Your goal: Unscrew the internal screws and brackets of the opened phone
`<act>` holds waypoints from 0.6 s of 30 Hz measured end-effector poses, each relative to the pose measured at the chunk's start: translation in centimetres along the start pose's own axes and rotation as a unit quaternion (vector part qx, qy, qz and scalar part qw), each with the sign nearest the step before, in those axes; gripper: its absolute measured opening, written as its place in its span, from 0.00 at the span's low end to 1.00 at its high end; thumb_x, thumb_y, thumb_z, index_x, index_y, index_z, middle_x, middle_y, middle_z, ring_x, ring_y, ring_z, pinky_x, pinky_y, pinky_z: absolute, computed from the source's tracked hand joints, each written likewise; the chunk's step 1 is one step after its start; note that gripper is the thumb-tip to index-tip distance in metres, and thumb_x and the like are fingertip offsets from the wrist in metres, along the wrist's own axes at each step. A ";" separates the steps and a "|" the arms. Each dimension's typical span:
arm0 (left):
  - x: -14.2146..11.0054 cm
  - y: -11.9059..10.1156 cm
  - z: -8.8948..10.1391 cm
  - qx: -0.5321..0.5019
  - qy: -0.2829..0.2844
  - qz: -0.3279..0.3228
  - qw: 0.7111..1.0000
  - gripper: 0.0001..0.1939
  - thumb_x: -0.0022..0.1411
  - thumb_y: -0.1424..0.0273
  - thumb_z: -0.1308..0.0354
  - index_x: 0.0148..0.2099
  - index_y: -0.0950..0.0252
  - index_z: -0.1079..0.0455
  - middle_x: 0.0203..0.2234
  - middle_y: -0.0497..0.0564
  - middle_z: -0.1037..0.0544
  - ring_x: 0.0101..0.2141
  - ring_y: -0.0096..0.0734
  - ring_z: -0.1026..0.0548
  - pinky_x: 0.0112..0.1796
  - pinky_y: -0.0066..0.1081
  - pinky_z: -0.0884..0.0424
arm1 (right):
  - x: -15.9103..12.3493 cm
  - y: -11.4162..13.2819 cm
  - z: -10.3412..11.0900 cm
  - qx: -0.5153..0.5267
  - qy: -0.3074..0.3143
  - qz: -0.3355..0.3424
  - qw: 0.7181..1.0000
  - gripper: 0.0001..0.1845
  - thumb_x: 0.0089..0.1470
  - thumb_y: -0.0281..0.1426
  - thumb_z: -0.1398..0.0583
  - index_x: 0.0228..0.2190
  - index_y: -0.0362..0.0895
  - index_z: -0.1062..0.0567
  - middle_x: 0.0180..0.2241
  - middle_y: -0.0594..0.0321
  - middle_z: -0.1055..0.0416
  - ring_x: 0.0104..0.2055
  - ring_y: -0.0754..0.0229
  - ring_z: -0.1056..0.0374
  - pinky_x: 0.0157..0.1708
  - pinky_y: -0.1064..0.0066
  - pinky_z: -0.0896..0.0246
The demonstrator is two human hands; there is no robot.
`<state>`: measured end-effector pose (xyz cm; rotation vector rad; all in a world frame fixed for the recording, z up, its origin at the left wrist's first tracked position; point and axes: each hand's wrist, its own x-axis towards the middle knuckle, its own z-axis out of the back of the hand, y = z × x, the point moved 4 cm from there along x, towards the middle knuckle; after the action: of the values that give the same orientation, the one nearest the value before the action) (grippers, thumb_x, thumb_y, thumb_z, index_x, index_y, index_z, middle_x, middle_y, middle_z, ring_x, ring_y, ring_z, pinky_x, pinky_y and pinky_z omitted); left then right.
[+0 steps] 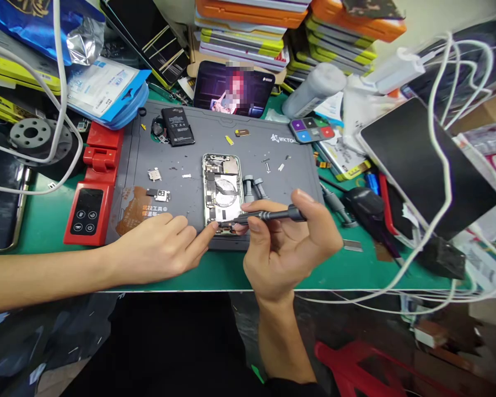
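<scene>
My right hand [289, 242] is closed around a dark screwdriver [268, 215], its tip pointing left over the lower end of an opened phone [225, 190]. The phone lies back-down on a grey work mat [182, 220], its inner parts bare. My left hand [167, 245] rests at the phone's lower left corner, index finger stretched out to touch it, the other fingers loosely curled. Right of the phone, two small grey screwdrivers [254, 186] lie partly behind my right fingers. A phone battery [177, 127] and a small metal-and-black part [159, 194] are on the mat.
A red device with touch buttons [86, 212] stands at the left mat edge. Behind, a phone playing a video [233, 91] leans near stacked boxes [243, 33]. A grey bottle [314, 88], a black tablet-like panel [430, 165] and loose white cables [436, 138] crowd the right.
</scene>
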<state>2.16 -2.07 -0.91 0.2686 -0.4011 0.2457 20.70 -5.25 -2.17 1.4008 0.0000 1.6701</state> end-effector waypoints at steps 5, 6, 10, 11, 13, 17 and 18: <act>0.0 0.0 0.0 -0.002 -0.003 0.001 1.000 0.20 0.74 0.71 0.45 0.61 0.80 0.31 0.23 0.44 0.29 0.24 0.31 0.30 0.22 0.34 0.35 | 0.0 0.0 -0.1 0.003 0.006 -0.006 1.000 0.41 0.60 0.19 0.36 0.67 0.58 0.41 0.59 0.58 0.35 0.44 0.65 0.21 0.31 0.74 0.18; -0.1 0.0 -0.1 -0.003 -0.002 0.000 1.000 0.20 0.74 0.71 0.45 0.61 0.80 0.31 0.23 0.44 0.29 0.24 0.31 0.30 0.22 0.35 0.35 | 0.0 0.0 -0.1 0.000 0.007 -0.005 1.000 0.41 0.60 0.19 0.36 0.67 0.58 0.41 0.60 0.58 0.35 0.44 0.65 0.21 0.31 0.74 0.18; -0.1 -0.1 -0.2 -0.005 -0.003 0.001 1.000 0.20 0.73 0.70 0.44 0.61 0.80 0.31 0.24 0.44 0.29 0.24 0.31 0.30 0.22 0.35 0.35 | 0.1 0.4 -0.1 -0.020 0.018 0.017 0.999 0.39 0.61 0.20 0.39 0.68 0.54 0.42 0.61 0.54 0.33 0.47 0.59 0.19 0.37 0.67 0.17; -0.1 0.0 -0.2 -0.005 -0.004 0.002 1.000 0.20 0.73 0.70 0.43 0.61 0.80 0.31 0.24 0.44 0.29 0.25 0.31 0.30 0.23 0.35 0.35 | 0.1 0.5 -0.1 -0.025 0.021 0.024 0.999 0.40 0.61 0.20 0.39 0.69 0.53 0.42 0.60 0.53 0.32 0.49 0.58 0.19 0.38 0.66 0.17; -0.2 0.0 -0.2 -0.006 -0.005 0.005 1.000 0.21 0.73 0.70 0.43 0.61 0.80 0.32 0.24 0.44 0.29 0.25 0.31 0.30 0.23 0.35 0.36 | 0.0 0.7 0.0 -0.041 0.019 0.041 0.998 0.40 0.61 0.19 0.39 0.69 0.50 0.42 0.59 0.53 0.29 0.50 0.56 0.19 0.37 0.66 0.18; -0.2 -0.1 -0.1 -0.010 -0.009 0.007 1.000 0.21 0.73 0.70 0.43 0.61 0.80 0.32 0.24 0.44 0.29 0.25 0.32 0.29 0.23 0.35 0.36 | 0.0 0.8 0.3 -0.075 -0.006 0.058 0.995 0.34 0.64 0.25 0.39 0.68 0.50 0.37 0.59 0.53 0.25 0.44 0.58 0.18 0.32 0.68 0.21; -0.2 -0.1 -0.1 -0.011 -0.011 0.008 1.000 0.21 0.73 0.70 0.43 0.61 0.80 0.32 0.24 0.44 0.29 0.25 0.32 0.29 0.23 0.35 0.36 | -0.1 0.8 0.3 -0.078 -0.007 0.052 0.996 0.32 0.65 0.27 0.39 0.68 0.50 0.37 0.58 0.53 0.24 0.45 0.57 0.19 0.32 0.67 0.21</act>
<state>2.07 -2.16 -1.07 0.2468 -0.4267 0.2538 20.43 -5.93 -1.67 1.3129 -0.2111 1.7058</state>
